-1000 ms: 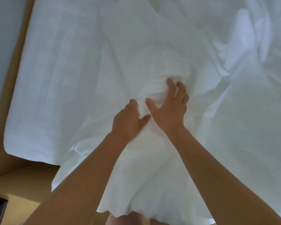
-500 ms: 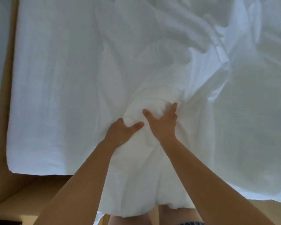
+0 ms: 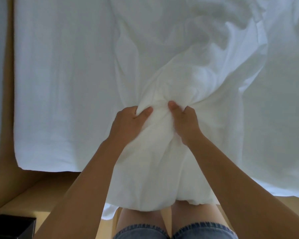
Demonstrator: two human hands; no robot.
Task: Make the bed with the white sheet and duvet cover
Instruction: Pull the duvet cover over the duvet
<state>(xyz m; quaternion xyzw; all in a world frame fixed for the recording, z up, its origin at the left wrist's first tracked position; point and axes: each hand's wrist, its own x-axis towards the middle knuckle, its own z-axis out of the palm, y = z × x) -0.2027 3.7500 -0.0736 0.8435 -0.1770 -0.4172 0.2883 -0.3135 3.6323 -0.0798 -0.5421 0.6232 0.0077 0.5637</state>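
Observation:
A white sheet (image 3: 62, 83) lies flat over the bed's left part, its lower edge hanging at the foot. On top of it, a rumpled white duvet cover (image 3: 205, 69) spreads from the centre to the right and drapes over the foot of the bed toward my legs. My left hand (image 3: 128, 123) grips a bunched fold of the duvet cover, thumb on top. My right hand (image 3: 183, 121) grips the same bunch just to the right, fingers buried in the fabric. The two hands sit close together near the bed's foot edge.
A tan wooden bed frame (image 3: 7, 100) runs along the left side, with a pale wall beyond it. Light wooden floor (image 3: 41, 195) shows below the bed. A dark box (image 3: 12, 226) stands at the bottom left corner. My bare knees and denim shorts (image 3: 171, 230) are at the bottom centre.
Both hands have drawn back toward the foot of the bed, pulling the bunched duvet cover with them. The right hand's fingers, spread before, have closed into the fabric.

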